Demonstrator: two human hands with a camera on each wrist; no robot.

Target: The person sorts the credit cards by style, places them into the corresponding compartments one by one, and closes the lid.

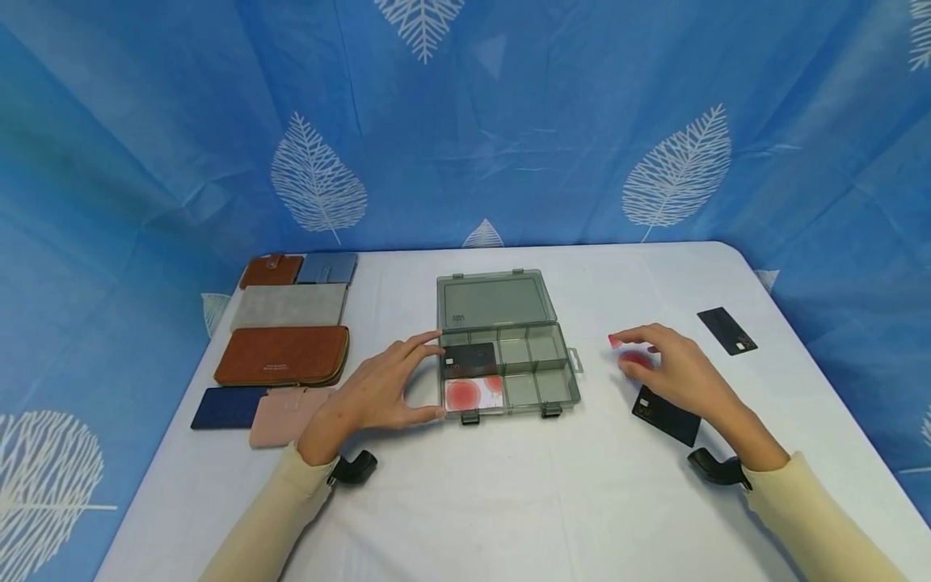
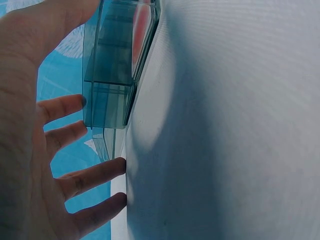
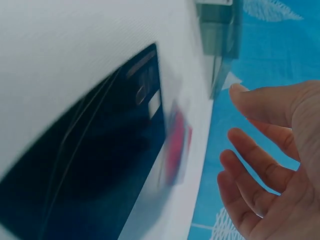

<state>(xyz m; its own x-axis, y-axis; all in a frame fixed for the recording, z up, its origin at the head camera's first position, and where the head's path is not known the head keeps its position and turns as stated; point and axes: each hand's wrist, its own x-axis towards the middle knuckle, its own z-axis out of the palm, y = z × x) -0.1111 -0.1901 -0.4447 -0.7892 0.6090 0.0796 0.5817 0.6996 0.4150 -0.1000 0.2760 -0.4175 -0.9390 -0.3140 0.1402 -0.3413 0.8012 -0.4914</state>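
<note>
A translucent grey-green compartment box (image 1: 522, 390) stands mid-table with its lid (image 1: 498, 302) folded back. In its left compartments lie a black card (image 1: 469, 360) and a white card with red circles (image 1: 473, 394). My left hand (image 1: 385, 388) spreads along the box's left side, index fingertip and thumb tip right at its edge. My right hand (image 1: 672, 368) hovers with loosely bent, parted fingers over a red-and-white card (image 3: 175, 145) on the table, holding nothing. Just under that wrist lies a black card (image 1: 666, 416), its gold chip towards the fingers.
Another black card (image 1: 726, 331) lies far right. On the left are a brown zip wallet (image 1: 282, 356), a grey wallet (image 1: 289, 306), a small brown wallet (image 1: 271, 271), a light blue one (image 1: 327, 267), a navy one (image 1: 229, 407) and a pink one (image 1: 287, 416).
</note>
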